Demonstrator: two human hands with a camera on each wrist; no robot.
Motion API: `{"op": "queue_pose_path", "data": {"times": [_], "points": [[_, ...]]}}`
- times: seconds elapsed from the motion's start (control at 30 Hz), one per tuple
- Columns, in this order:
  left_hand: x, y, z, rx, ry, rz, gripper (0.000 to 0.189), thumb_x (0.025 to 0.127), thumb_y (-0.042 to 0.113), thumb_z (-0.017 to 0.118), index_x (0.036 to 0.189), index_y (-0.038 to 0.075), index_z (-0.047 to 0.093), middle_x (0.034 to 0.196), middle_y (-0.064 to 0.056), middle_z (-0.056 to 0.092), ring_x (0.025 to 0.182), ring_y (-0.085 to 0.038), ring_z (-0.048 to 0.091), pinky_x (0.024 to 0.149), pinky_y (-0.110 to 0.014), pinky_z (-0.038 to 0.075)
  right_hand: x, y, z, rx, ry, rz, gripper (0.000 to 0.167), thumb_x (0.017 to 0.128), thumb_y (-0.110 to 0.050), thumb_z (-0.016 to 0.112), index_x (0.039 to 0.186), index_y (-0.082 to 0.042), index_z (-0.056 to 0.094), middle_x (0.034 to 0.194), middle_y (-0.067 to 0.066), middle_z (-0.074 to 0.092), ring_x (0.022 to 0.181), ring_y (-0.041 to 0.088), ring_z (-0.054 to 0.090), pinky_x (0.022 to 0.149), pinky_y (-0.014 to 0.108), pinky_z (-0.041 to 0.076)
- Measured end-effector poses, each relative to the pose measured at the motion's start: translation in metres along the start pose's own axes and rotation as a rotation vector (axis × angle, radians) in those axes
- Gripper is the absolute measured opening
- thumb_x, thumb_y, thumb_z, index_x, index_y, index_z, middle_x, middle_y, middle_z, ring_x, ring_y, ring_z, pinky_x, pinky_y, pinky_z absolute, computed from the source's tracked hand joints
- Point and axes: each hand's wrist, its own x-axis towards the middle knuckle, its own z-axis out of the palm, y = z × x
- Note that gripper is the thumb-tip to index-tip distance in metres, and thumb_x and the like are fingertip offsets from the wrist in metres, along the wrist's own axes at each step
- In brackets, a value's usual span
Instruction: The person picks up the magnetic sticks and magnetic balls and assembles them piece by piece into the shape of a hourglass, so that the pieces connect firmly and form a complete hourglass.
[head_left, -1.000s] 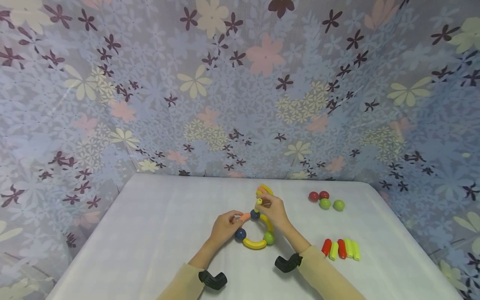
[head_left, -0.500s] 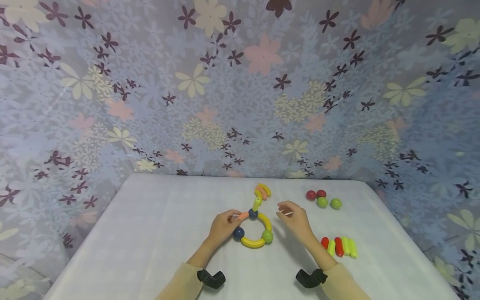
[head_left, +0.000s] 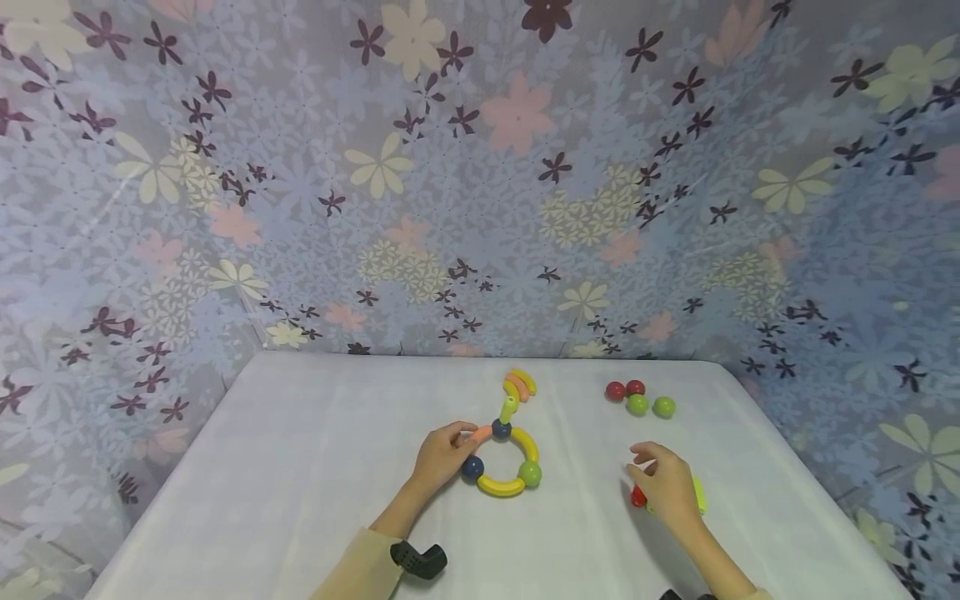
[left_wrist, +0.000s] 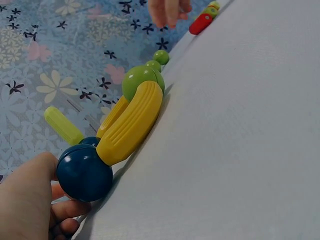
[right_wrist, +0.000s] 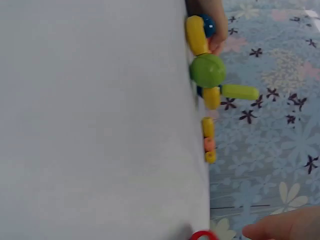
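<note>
A ring of curved rods joined by balls lies on the table mid-front. My left hand (head_left: 442, 457) pinches its orange curved rod (head_left: 482, 433). The ring also has two dark blue balls (head_left: 472, 468), a green ball (head_left: 530, 474) and yellow curved rods (head_left: 501, 487). From the far blue ball (head_left: 501, 429) a yellow-green straight rod (head_left: 509, 408) stands up. At right, my right hand (head_left: 667, 483) is above a row of short straight rods, thumb and fingers apart, holding nothing visible. It hides most of the row; a red rod (head_left: 638, 496) and a yellow-green rod (head_left: 700, 495) show beside it.
Behind the ring lie loose curved rods (head_left: 520, 384), yellow and orange. Two red balls (head_left: 616, 391) and two green balls (head_left: 663, 407) rest at the back right. The white-covered table (head_left: 322, 433) meets a flowered cloth (head_left: 300, 208) at its far edge.
My right hand has let go of the yellow-green rod on the far blue ball and moved right to the straight rods. The rod stays upright. My left hand remains on the orange curved rod.
</note>
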Motion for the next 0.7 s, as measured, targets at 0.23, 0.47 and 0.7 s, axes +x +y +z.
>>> {"op": "queue_pose_path", "data": {"times": [0.23,0.47,0.7], "points": [[-0.001,-0.001,-0.002,0.002,0.000,-0.012,0.024,0.087,0.022,0.062,0.110,0.016,0.068,0.062,0.006,0.053,0.054,-0.006,0.042,0.052,-0.018,0.034,-0.006,0.013,-0.001,0.011,-0.037,0.013,0.028,0.078,-0.004,0.072,0.104,0.006,0.065,0.092,0.019,0.068,0.072,0.019,0.063,0.054,0.019,0.047],[-0.001,-0.001,-0.002,0.000,0.001,-0.011,0.024,0.087,0.022,0.062,0.109,0.016,0.068,0.062,0.006,0.052,0.054,-0.006,0.041,0.051,-0.018,0.033,-0.005,0.009,0.009,0.004,-0.124,0.041,0.039,0.074,-0.003,0.075,0.109,0.007,0.062,0.093,0.018,0.066,0.076,0.020,0.062,0.053,0.022,0.050],[-0.001,0.001,-0.001,-0.005,-0.006,-0.012,0.024,0.088,0.023,0.061,0.110,0.016,0.068,0.062,0.006,0.050,0.053,-0.006,0.041,0.051,-0.018,0.032,-0.002,-0.001,0.014,-0.006,-0.082,-0.004,0.038,0.075,-0.001,0.073,0.111,0.007,0.062,0.089,0.016,0.069,0.077,0.023,0.065,0.063,0.030,0.053]]}}
